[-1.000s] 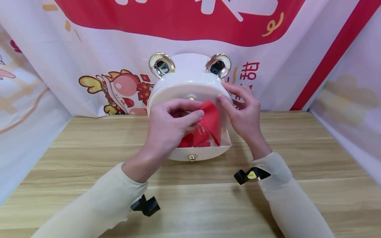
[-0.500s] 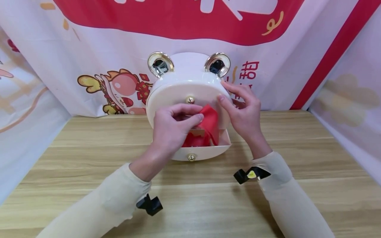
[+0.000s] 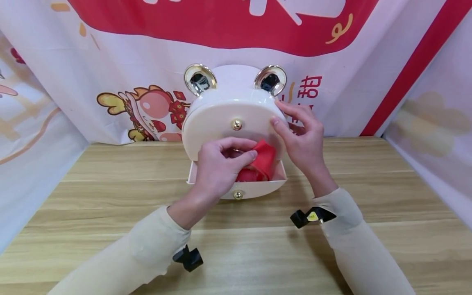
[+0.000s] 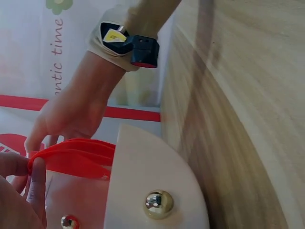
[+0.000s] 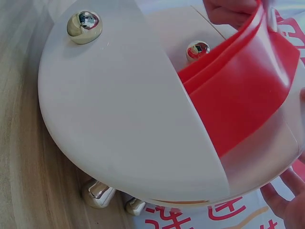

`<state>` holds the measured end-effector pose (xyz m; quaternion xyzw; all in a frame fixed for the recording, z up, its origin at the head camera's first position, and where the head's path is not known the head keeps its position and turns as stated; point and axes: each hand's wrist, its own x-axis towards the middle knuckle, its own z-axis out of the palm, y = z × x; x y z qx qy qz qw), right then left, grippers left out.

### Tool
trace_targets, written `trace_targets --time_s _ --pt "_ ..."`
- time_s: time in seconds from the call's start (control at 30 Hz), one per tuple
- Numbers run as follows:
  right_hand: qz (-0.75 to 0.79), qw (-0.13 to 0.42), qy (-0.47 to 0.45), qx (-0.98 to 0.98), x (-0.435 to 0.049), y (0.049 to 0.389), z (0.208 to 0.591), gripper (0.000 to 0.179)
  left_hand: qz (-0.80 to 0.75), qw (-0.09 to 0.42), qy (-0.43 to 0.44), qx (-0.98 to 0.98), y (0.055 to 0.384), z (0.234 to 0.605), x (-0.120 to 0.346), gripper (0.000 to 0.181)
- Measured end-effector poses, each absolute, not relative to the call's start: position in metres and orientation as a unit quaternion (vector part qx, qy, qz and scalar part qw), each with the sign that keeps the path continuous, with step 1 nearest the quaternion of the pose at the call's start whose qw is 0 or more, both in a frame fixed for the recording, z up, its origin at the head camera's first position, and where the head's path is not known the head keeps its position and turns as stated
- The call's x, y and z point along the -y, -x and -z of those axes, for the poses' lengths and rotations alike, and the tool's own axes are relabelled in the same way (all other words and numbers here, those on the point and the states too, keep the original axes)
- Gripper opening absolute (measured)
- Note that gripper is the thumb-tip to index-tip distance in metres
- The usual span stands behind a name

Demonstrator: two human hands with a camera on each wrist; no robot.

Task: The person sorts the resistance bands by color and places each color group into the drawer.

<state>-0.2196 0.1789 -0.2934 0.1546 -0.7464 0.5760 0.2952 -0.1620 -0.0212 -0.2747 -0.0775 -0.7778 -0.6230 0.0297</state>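
A glossy white storage box point(image 3: 217, 112) with a rounded outline, two gold-rimmed eye shapes on top and gold feet stands on the table. Its lower drawer point(image 3: 254, 189) is pulled out. My left hand point(image 3: 219, 166) pinches the top of a thin, folded red sheet point(image 3: 266, 157) between thumb and fingers. The sheet's lower part goes down into the drawer, as the right wrist view also shows with the glossy red sheet point(image 5: 238, 105). My right hand point(image 3: 306, 133) grips the box's upper right edge, thumb on the front, fingers along the side.
An upper gold knob point(image 3: 237, 124) marks the front above the open drawer; another gold knob point(image 3: 237, 194) sits on the drawer. The wooden tabletop point(image 3: 236, 254) runs towards the person. Printed cloth point(image 3: 121, 53) hangs close behind and at both sides.
My left hand has moved down and slightly to the right, bringing the red sheet lower towards the drawer. The right hand stays on the box, and the drawer has not moved.
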Motion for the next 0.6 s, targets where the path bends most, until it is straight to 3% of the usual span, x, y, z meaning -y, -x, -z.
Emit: trace_targets --time_s 0.6 --pt "-0.581 0.296 -0.149 0.744 -0.179 0.221 0.295 0.038 0.519 0.116 0.136 0.836 0.16 0.305 0.043 0.018"
